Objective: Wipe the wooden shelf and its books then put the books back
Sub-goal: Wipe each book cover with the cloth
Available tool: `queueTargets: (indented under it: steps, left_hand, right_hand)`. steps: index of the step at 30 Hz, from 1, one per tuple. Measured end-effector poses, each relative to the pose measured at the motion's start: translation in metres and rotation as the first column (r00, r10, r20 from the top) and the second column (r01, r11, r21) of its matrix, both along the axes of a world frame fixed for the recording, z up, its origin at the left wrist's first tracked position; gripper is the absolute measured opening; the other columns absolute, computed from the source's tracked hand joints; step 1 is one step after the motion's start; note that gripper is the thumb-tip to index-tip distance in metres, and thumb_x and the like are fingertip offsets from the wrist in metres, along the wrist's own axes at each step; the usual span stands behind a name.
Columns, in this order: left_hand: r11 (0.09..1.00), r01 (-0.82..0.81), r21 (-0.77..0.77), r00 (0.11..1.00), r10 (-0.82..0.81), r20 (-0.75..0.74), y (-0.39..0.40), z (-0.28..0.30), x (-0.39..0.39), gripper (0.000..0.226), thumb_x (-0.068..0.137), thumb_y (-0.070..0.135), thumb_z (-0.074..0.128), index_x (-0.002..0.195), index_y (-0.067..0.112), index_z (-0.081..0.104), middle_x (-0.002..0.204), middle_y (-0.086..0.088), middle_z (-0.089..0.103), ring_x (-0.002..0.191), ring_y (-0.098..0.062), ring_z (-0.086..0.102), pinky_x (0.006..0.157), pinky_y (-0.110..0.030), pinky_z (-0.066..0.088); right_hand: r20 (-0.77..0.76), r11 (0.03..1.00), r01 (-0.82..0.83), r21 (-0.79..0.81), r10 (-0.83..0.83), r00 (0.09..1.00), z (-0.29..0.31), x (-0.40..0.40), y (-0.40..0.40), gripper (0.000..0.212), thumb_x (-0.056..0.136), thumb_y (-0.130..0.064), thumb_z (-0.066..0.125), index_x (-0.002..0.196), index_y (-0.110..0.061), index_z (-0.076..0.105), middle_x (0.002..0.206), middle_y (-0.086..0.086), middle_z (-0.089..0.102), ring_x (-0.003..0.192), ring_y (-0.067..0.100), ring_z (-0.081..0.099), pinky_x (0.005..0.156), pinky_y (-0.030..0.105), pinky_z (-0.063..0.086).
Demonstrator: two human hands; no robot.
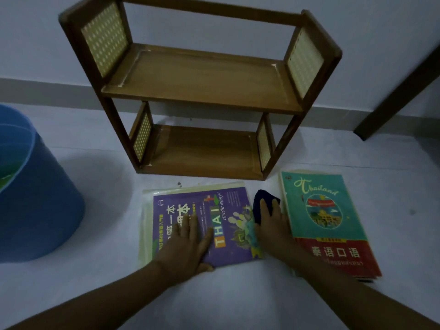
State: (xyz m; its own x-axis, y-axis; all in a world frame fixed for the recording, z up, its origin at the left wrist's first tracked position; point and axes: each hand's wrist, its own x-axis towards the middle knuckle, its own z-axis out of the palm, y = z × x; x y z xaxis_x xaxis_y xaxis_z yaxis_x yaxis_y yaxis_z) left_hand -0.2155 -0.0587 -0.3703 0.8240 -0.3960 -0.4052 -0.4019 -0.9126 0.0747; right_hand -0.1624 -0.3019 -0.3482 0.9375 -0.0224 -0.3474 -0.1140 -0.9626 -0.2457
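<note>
A two-tier wooden shelf (pixel 202 91) with woven side panels stands on the floor against the wall, both tiers bare. In front of it lies a purple "THAI made easy" book (pixel 228 210) on top of a pale stack. My left hand (pixel 188 244) rests flat on its cover, fingers straight. My right hand (pixel 273 225) presses a dark blue cloth (pixel 262 201) against the book's right edge with straight fingers. To the right, a teal and red "Thailand" book (pixel 323 215) tops a second stack.
A blue plastic bucket (pixel 35 198) stands on the floor at the left. A dark wooden furniture leg (pixel 392 98) slants down at the far right. The pale floor (pixel 226 301) runs toward me between my arms.
</note>
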Motion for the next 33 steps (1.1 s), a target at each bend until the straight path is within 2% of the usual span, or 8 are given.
queueTargets:
  steps: [2,5,7,13,16,22,29,33]
  left_hand:
    - [0.998,0.046,0.043,0.999,-0.045,-0.016,-0.007,0.004,-0.001,0.091,0.087,0.075,0.010,0.146,0.008,0.024,0.131,-0.045,0.040,0.121,-0.062,0.035,0.083,-0.066,0.046]
    - [0.983,0.117,0.145,0.992,-0.110,-0.058,-0.013,0.013,-0.007,0.102,0.075,0.080,0.006,0.145,0.011,-0.018,0.135,-0.046,-0.019,0.127,-0.065,-0.012,0.102,-0.072,0.019]
    - [0.980,0.116,0.163,0.993,-0.113,-0.028,-0.019,0.021,-0.006,0.098,0.082,0.076,0.015,0.145,0.010,-0.021,0.129,-0.044,-0.026,0.129,-0.068,-0.008,0.102,-0.072,0.019]
    - [0.931,0.175,0.321,0.984,-0.174,-0.032,-0.013,0.020,-0.013,0.062,0.086,0.038,0.056,0.135,0.004,0.037,0.100,-0.048,0.058,0.077,-0.067,0.057,0.053,-0.063,0.051]
    - [0.929,0.314,0.197,0.908,-0.355,0.225,-0.006,0.043,-0.008,0.039,0.081,0.017,0.041,0.118,0.006,0.045,0.076,-0.027,0.069,0.043,-0.037,0.060,0.037,-0.033,0.044]
    - [0.931,0.150,-0.332,0.923,-0.012,0.386,0.030,0.153,0.028,0.029,0.087,0.038,0.035,0.110,0.023,0.047,0.068,0.005,0.061,0.041,-0.008,0.048,0.038,-0.020,0.036]
    - [0.418,-0.391,-0.820,0.900,0.360,-0.245,0.049,0.145,-0.005,0.031,0.087,0.055,0.040,0.111,0.036,0.048,0.093,0.015,0.067,0.090,0.001,0.064,0.069,-0.012,0.051]
    - [0.106,-0.732,-0.673,0.646,0.423,-0.635,0.066,0.096,-0.027,0.042,0.090,0.054,0.048,0.113,0.019,0.051,0.101,-0.003,0.072,0.086,-0.020,0.072,0.077,-0.039,0.058]
  right_hand:
    - [-0.012,1.000,0.010,0.013,-0.010,1.000,-0.002,0.002,-0.003,0.069,0.097,-0.023,0.044,0.153,-0.015,0.003,0.159,0.019,0.000,0.144,0.041,0.009,0.113,0.044,0.023]
    - [-0.006,1.000,-0.014,0.001,0.014,1.000,0.002,0.004,-0.003,0.067,0.097,-0.022,0.044,0.153,-0.013,0.008,0.158,0.021,0.005,0.145,0.041,0.009,0.115,0.047,0.020]
    - [-0.039,1.000,-0.031,-0.001,0.031,0.999,0.009,0.003,-0.004,0.065,0.097,-0.021,0.043,0.152,-0.012,0.009,0.158,0.022,0.005,0.144,0.041,0.010,0.116,0.047,0.019]
    - [-0.095,0.995,-0.091,0.050,0.095,0.991,0.027,0.004,-0.007,0.068,0.089,-0.008,0.055,0.147,-0.007,0.020,0.153,0.022,0.015,0.139,0.040,0.023,0.110,0.041,0.029]
    - [-0.131,0.986,-0.027,0.163,0.048,0.990,0.030,0.008,-0.012,0.069,0.087,-0.002,0.055,0.148,-0.010,0.024,0.154,0.018,0.018,0.141,0.036,0.022,0.112,0.039,0.027]
    - [0.215,0.856,0.049,0.515,-0.184,0.959,0.044,-0.012,-0.008,0.069,0.085,-0.029,0.055,0.146,-0.006,0.030,0.145,0.006,0.035,0.137,0.021,0.031,0.110,0.029,0.025]
    - [-0.296,0.227,0.383,0.895,-0.339,0.893,0.068,-0.020,0.034,0.081,0.079,-0.003,0.060,0.145,-0.032,0.024,0.124,0.003,0.060,0.111,0.022,0.060,0.092,0.050,0.052]
    - [-0.304,0.392,0.347,0.852,-0.168,0.938,0.077,-0.004,0.049,0.050,0.090,0.006,0.052,0.124,-0.030,0.047,0.112,-0.002,0.063,0.098,0.014,0.064,0.077,0.036,0.058]
